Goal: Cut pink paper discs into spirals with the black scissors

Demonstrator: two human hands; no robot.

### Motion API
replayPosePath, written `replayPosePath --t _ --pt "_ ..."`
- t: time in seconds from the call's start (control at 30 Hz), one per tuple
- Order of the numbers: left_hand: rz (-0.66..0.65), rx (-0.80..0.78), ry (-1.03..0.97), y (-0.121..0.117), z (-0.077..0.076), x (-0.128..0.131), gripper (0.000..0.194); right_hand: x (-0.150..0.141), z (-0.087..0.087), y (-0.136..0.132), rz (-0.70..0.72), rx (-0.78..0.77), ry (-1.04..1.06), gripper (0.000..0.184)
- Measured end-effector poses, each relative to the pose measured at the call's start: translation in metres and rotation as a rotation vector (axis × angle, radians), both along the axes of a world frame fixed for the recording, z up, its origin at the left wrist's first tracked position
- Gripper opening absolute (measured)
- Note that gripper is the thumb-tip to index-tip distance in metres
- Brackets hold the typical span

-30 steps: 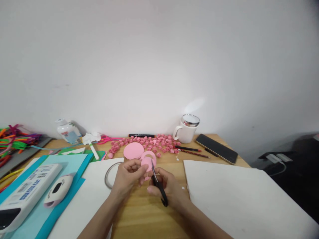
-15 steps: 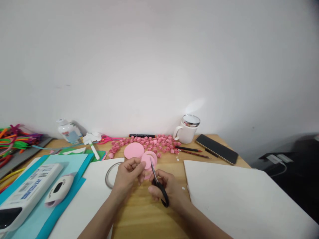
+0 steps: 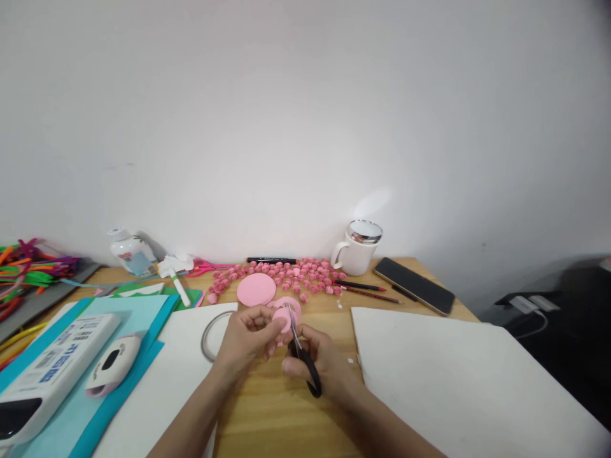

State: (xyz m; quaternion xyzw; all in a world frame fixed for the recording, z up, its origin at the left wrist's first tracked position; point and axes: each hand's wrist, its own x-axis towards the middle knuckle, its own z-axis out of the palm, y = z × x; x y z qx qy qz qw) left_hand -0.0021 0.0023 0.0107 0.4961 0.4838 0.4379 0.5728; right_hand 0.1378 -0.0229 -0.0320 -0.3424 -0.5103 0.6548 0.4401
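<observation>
Between thumb and fingers, my left hand [image 3: 252, 334] pinches a pink paper piece [image 3: 282, 318] that is partly cut into a curling strip. My right hand [image 3: 317, 356] grips black-handled scissors [image 3: 309, 367], whose blades point up and away at the paper's right edge. How far the blades are apart is hard to make out. Just beyond my hands lies a flat pink paper disc [image 3: 256, 289]. Behind it many small rolled pink paper flowers [image 3: 305, 273] are scattered across the wooden table [image 3: 286, 413].
At the back stand a white mug [image 3: 358, 248] and a white bottle [image 3: 131, 251]. A phone [image 3: 414, 285] and pencils [image 3: 365, 292] lie to the right. White boards [image 3: 443, 375] flank my arms. A metal ring [image 3: 206, 334], glue stick [image 3: 180, 289] and coloured sheets [image 3: 143, 381] are on the left.
My left hand has turned the pink paper slightly and brought it a little lower and nearer the scissors. The blades now sit closer against its edge.
</observation>
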Motion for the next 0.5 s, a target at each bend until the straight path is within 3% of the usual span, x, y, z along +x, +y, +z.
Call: replayPosePath --t 0.2,0.4,0.5 --pt "-0.048 -0.016 -0.045 0.0 -0.003 0.001 0.026 0.002 0.001 0.001 -0.004 -0.008 -0.058 0.033" --pt "-0.114 -0.018 -0.139 0.003 -0.009 -0.01 0.025 0.002 -0.001 0.004 -0.109 0.001 -0.096 0.032" --pt "-0.408 -0.069 -0.015 0.001 -0.006 -0.018 0.019 0.006 0.011 0.005 -0.174 0.051 -0.046 0.035"
